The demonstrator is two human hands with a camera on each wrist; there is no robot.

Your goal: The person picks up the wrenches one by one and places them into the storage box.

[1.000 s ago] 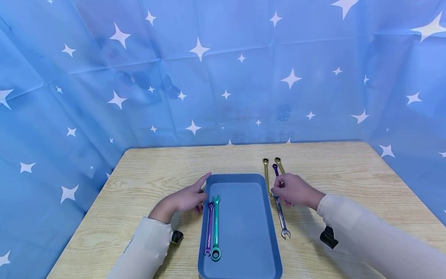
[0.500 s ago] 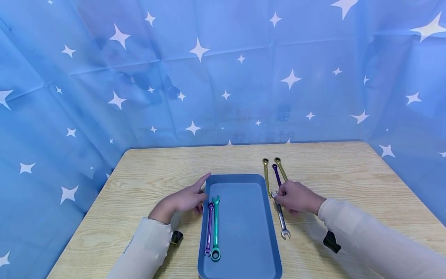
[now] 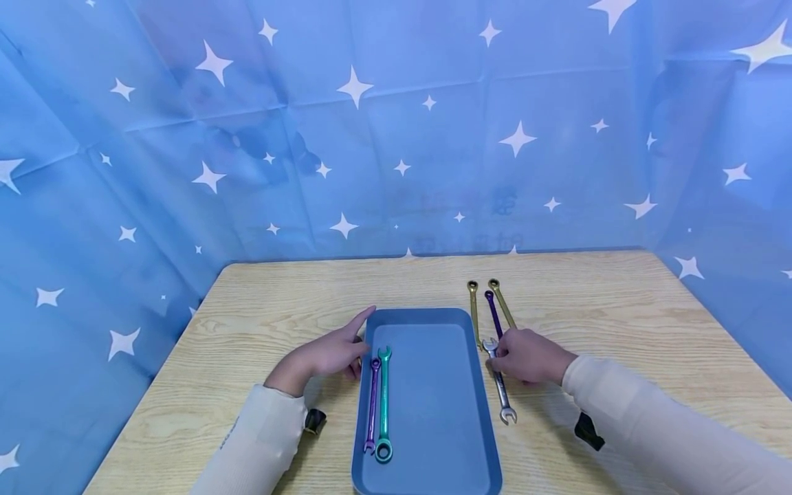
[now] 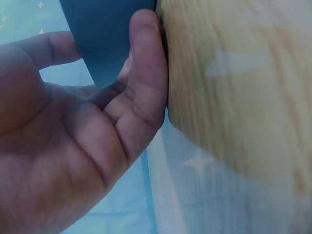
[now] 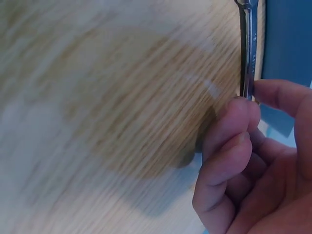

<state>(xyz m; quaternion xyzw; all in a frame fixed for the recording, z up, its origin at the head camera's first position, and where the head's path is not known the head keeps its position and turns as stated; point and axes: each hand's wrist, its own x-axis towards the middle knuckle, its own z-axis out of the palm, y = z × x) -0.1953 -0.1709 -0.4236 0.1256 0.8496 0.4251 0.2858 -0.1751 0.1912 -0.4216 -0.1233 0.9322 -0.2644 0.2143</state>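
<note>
My right hand pinches a silver open-end wrench between thumb and fingertips near its middle. That wrench lies along the right outer side of a blue tray, both forked ends showing; in the right wrist view the wrench rises from the fingertips. My left hand grips the tray's left wall. In the left wrist view the blue wall stands between thumb and curled fingers. Inside the tray, along its left side, lie a purple ratchet wrench and a green ratchet wrench.
Beyond my right hand lie two gold ratchet wrenches, one on the left and one on the right, with a dark purple wrench between them. The wooden table ends at a blue star-patterned curtain.
My right hand has shifted toward me along the silver wrench, so its far forked end is now uncovered. The left hand and tray stay in place.
</note>
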